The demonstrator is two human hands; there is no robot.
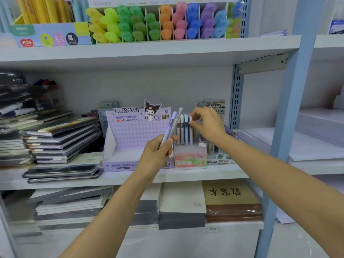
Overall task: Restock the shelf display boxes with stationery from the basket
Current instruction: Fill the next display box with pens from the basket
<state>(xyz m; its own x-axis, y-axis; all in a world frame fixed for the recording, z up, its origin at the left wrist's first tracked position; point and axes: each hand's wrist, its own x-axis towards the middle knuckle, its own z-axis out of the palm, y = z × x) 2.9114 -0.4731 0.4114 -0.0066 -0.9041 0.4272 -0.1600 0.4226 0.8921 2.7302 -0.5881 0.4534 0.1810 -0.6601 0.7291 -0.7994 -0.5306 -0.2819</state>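
Two pens (172,125) in the left hand (158,155)

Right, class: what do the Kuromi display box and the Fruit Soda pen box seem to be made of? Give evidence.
Kuromi display box: probably printed cardboard, matt; folded side flap and white unprinted inner face show. Fruit Soda pen box: likely translucent plastic, slightly frosted; pen barrels show through its wall.

The Kuromi box (130,135) is reachable inside from front and above, beneath the upper shelf (149,50). Notebook stacks (61,142) block its left side. On its right, the clear box (189,157) is crowded with upright pens (186,127), the right hand (208,123) at their tops.
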